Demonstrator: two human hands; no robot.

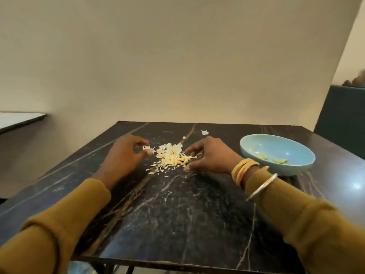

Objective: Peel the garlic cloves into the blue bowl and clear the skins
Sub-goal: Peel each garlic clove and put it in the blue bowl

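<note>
A pile of pale garlic skins (170,158) lies on the black marble table (177,214), between my two hands. My left hand (123,155) sits at the pile's left edge, fingers loosely curved, fingertips touching a stray skin. On the other side, my right hand (211,155) is spread with fingertips and thumb on the table against the pile. Neither hand grips anything. The blue bowl (276,154) stands to the right of my right hand, with a few peeled yellowish garlic cloves (273,158) inside.
Two loose skin bits (205,132) lie on the table beyond the pile. A plain wall rises right behind the table. A dark cabinet or seat (343,115) stands at the right, and a white surface edge (19,119) shows at the left.
</note>
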